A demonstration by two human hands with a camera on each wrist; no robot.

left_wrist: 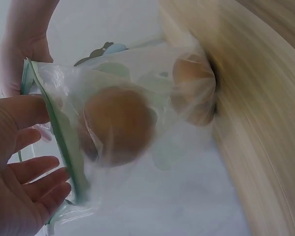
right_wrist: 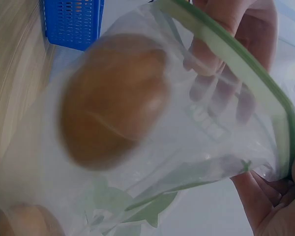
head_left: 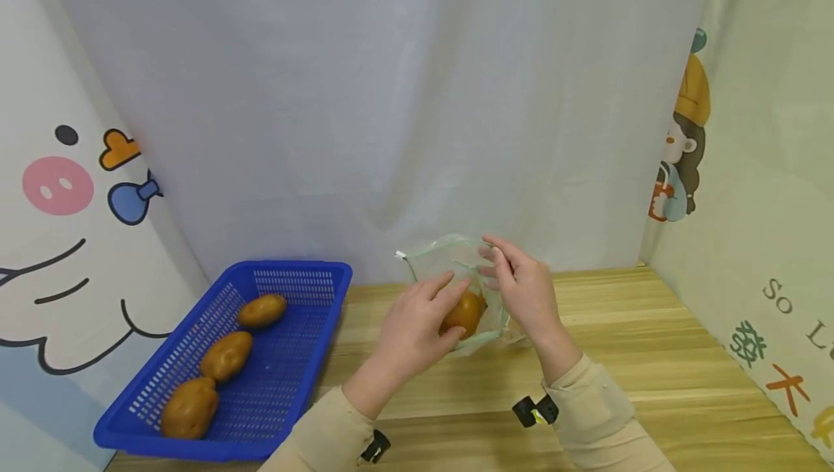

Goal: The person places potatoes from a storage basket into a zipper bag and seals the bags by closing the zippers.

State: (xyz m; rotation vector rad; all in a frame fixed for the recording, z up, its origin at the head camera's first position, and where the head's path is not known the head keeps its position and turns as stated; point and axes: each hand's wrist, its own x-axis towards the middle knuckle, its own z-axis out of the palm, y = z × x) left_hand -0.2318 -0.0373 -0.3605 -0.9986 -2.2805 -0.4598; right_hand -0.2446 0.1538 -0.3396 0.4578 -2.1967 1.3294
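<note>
A clear zip bag (head_left: pixel 449 247) with a green-edged mouth hangs open above the wooden table. My right hand (head_left: pixel 529 291) grips the bag's edge at the mouth. Over the opening is my left hand (head_left: pixel 413 323), its fingers spread and partly inside. Just below those fingers a brown potato (left_wrist: pixel 119 125) is in the bag, blurred and apart from them in the left wrist view. Another potato (left_wrist: pixel 192 88) lies at the bag's bottom, against the table. To the left, a blue basket (head_left: pixel 274 378) holds three potatoes (head_left: pixel 226 356) along its left side.
The wooden table (head_left: pixel 651 356) runs up to a pale curtain (head_left: pixel 326 95) at the back. Printed cloths hang on the left (head_left: pixel 59 262) and right (head_left: pixel 756 168). The basket stands left of my left forearm.
</note>
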